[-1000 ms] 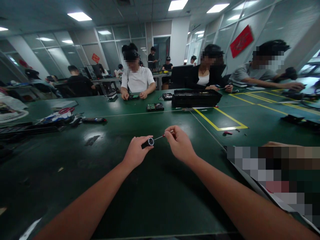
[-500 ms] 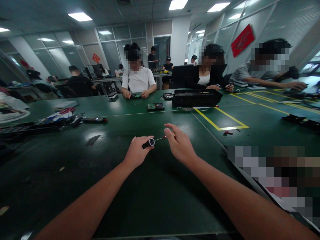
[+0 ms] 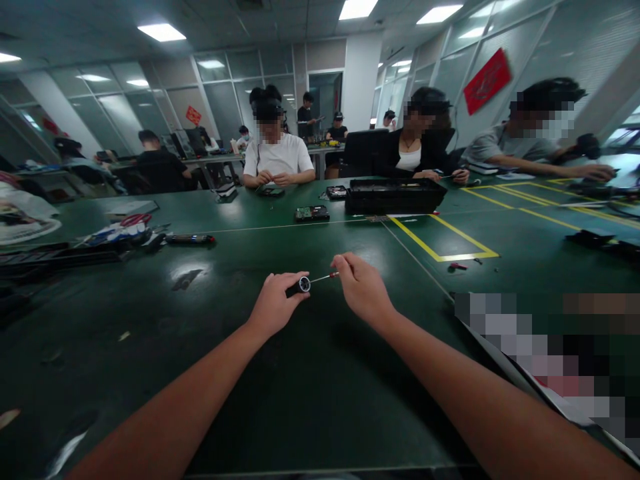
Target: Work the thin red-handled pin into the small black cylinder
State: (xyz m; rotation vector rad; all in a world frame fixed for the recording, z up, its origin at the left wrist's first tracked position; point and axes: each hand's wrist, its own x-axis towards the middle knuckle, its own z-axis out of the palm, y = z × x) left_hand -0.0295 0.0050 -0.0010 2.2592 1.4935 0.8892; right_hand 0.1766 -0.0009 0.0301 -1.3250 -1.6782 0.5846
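Observation:
Held up above the green table (image 3: 280,413) is a short black cylinder (image 3: 303,285) with a pale ring round its end. The thumb and fingers of my left hand (image 3: 270,307) grip it, its ringed end turned to the right. My right hand (image 3: 365,290) is closed round a screwdriver (image 3: 327,277); its thin shaft and red collar show, while the handle is mostly hidden in the fingers. The shaft points left and its tip meets the cylinder's ringed end. Whether the tip sits in a screw is too small to tell.
Beyond my hands lie a circuit board drive (image 3: 312,213) and a long black bin (image 3: 395,197). A dark pen-like tool (image 3: 190,239) and a pile of parts (image 3: 125,230) are at left. Yellow tape (image 3: 467,257) marks the right. A person (image 3: 279,160) sits opposite.
My right hand's fingers have curled in closer round the screwdriver handle. My left hand and the cylinder have hardly moved. The hands of the person opposite have come together.

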